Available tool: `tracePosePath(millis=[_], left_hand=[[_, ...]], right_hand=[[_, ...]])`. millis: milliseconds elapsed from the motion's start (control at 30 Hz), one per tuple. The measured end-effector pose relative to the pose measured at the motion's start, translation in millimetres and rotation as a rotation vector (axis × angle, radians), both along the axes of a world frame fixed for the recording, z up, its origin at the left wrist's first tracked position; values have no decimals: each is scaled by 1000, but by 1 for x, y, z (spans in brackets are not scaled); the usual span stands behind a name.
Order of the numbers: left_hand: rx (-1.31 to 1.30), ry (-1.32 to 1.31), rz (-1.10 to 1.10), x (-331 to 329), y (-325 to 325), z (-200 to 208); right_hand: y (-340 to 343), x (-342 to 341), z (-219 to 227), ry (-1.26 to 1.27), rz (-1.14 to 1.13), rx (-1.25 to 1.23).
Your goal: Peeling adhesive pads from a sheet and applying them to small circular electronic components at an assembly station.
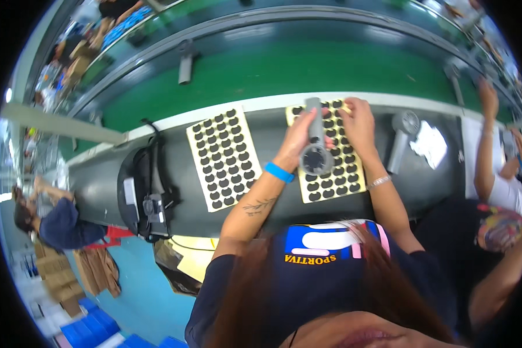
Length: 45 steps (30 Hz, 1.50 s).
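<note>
My left hand (297,138) is closed around the handle of a grey handheld fan (315,129), its round head pointing toward me. The fan lies over a pale yellow sheet of black rounded stickers (326,188) on the dark table. At the sheet's upper right edge is my right hand (361,126), fingers bent and pinched together; whatever is between the fingertips is too small to make out. A second sheet of the same stickers (226,156) lies to the left. Right of my right forearm rests another grey fan (402,136).
A white crumpled wrapper (430,145) sits beside the right fan. A black bag (136,188) stands on the table's left. Beyond the white edge runs a green conveyor (249,72) carrying grey fans (185,68). A co-worker's arm (486,139) reaches in at the right; another person sits far left.
</note>
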<state>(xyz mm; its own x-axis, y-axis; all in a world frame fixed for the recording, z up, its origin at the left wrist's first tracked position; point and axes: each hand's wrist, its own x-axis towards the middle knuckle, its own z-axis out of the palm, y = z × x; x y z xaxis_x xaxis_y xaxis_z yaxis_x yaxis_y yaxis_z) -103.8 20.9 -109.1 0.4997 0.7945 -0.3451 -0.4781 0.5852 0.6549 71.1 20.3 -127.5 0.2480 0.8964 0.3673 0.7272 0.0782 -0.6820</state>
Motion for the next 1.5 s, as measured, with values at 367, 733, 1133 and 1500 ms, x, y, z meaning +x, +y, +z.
tracePosePath(millis=[367, 733, 1133, 1500], left_hand=[[48, -50, -18, 0, 6, 4], [29, 36, -20, 12, -2, 7], [87, -19, -14, -6, 3, -15], [26, -42, -10, -5, 17, -37]], right_hand=[[9, -5, 19, 145, -59, -13], [-10, 7, 19, 193, 65, -68], [-45, 74, 186, 305, 15, 625], [100, 150, 452, -324, -127, 1291]])
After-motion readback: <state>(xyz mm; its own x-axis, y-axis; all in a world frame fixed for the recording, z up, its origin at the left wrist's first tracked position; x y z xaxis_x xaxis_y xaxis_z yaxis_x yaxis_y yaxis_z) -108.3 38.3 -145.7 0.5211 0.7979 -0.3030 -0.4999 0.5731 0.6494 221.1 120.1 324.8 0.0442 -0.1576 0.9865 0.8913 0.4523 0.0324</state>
